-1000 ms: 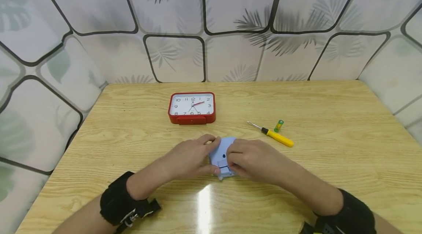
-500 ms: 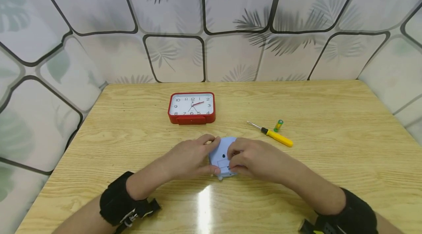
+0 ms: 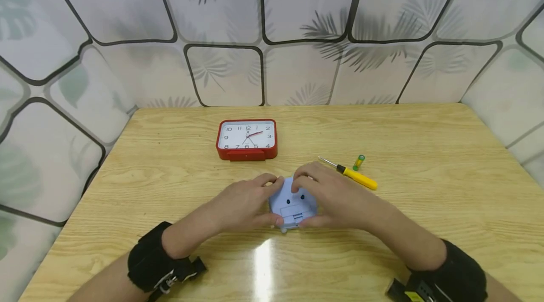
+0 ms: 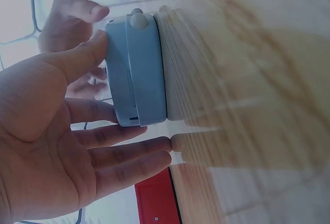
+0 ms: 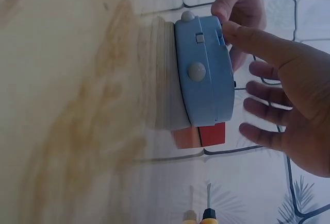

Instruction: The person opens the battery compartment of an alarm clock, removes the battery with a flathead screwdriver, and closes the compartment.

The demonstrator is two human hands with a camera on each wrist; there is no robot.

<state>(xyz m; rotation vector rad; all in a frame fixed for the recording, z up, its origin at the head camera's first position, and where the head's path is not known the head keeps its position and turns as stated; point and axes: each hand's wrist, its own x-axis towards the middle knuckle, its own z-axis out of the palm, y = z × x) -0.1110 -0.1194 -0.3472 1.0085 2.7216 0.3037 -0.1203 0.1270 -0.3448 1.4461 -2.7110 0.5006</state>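
Note:
A light-blue alarm clock point(image 3: 293, 207) lies on the table with its back up, showing two black knobs and a small slotted part near the lower edge. My left hand point(image 3: 246, 205) holds its left side, thumb at the lower edge and fingers at the far edge. Over the clock's right side is my right hand point(image 3: 335, 198); its thumb touches the clock's back near the lower edge. The other right fingers point(image 5: 265, 110) are loosely bent and apart from the clock in the right wrist view. The clock's face is hidden.
Behind the hands a red rectangular clock point(image 3: 247, 140) stands on the wooden table point(image 3: 170, 165). A yellow screwdriver point(image 3: 360, 179) lies to the right, with a small green-and-yellow battery point(image 3: 359, 162) beside its handle. A patterned wall covering rises behind the table.
My right fingers have lifted and spread away from the blue clock's back, uncovering the second knob and the slotted part. My left hand has stayed in place.

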